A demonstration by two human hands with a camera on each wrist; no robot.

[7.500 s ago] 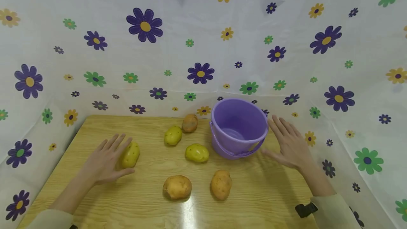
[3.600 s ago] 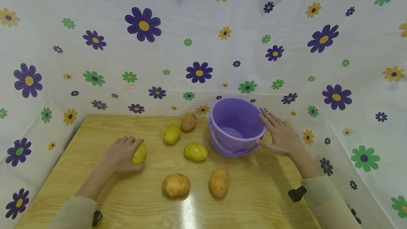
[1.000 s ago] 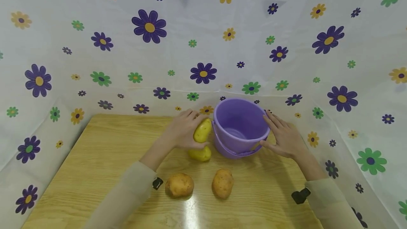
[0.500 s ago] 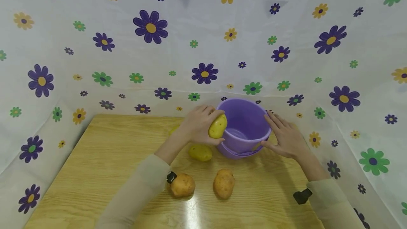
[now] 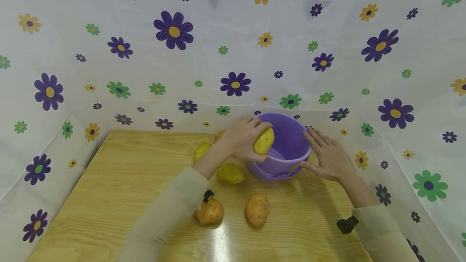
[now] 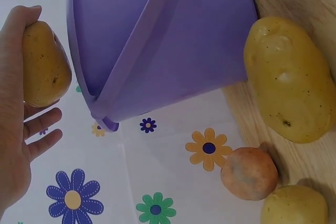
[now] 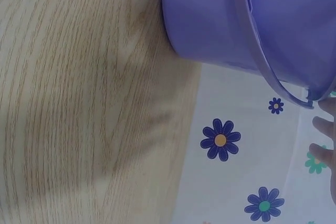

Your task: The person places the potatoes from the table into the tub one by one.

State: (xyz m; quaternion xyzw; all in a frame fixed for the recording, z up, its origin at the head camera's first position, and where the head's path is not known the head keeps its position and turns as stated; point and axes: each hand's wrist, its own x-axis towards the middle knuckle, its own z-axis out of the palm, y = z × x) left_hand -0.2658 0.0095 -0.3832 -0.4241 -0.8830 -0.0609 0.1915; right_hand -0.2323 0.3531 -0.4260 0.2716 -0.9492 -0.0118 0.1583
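Observation:
My left hand (image 5: 245,138) grips a yellow potato (image 5: 263,141) over the left rim of a purple bucket (image 5: 280,167). In the left wrist view the held potato (image 6: 46,65) is clear of the table, beside the bucket's mouth. My right hand (image 5: 327,155) lies along the bucket's right side, fingers straight, seemingly at the rim. Only its fingertips (image 7: 323,153) appear in the right wrist view, next to the handle's joint. Beneath my left forearm sit a yellow potato (image 5: 230,174) and another yellow one (image 5: 201,151), partly hidden.
Two brown potatoes, one (image 5: 211,212) partly behind the left sleeve and one (image 5: 257,210) nearer the middle, lie at the front of the wooden table (image 5: 120,181). A reddish potato (image 6: 249,173) is at the back edge. A flowered cloth (image 5: 204,60) hangs behind and at both sides.
My left hand took hold of the yellow potato at the left, lifted it and carried it rightward to the bucket's rim. My right hand moved in against the bucket and stayed there.

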